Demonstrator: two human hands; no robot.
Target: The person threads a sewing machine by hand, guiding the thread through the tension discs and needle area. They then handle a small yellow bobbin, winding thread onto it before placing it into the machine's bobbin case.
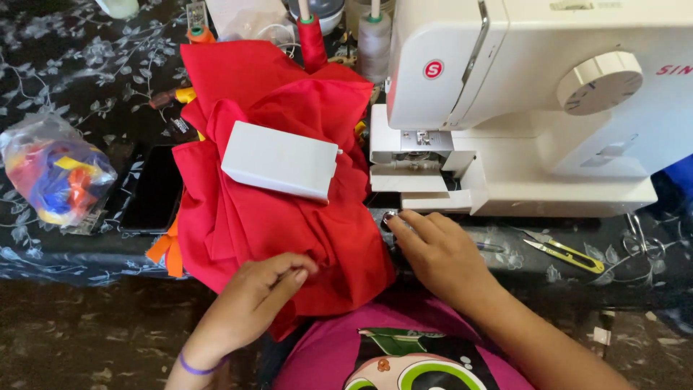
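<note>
Two hands are working at one white sewing machine (pixel 534 108). One crumpled red cloth (pixel 281 217), soft and matte, is lying heaped left of the machine, carrying one smooth white rectangular plastic cover (pixel 280 160). The left hand (pixel 253 296) is pinching the cloth's lower edge with curled fingers; the right hand (pixel 433 249) is resting half-open, fingertips touching a small round metal piece (pixel 390 217) on the table edge.

Floral black tablecloth (pixel 86 65): sewing machine (pixel 548 108), red fabric (pixel 274 217), phone (pixel 153 189), thread snips (pixel 567 254).
</note>
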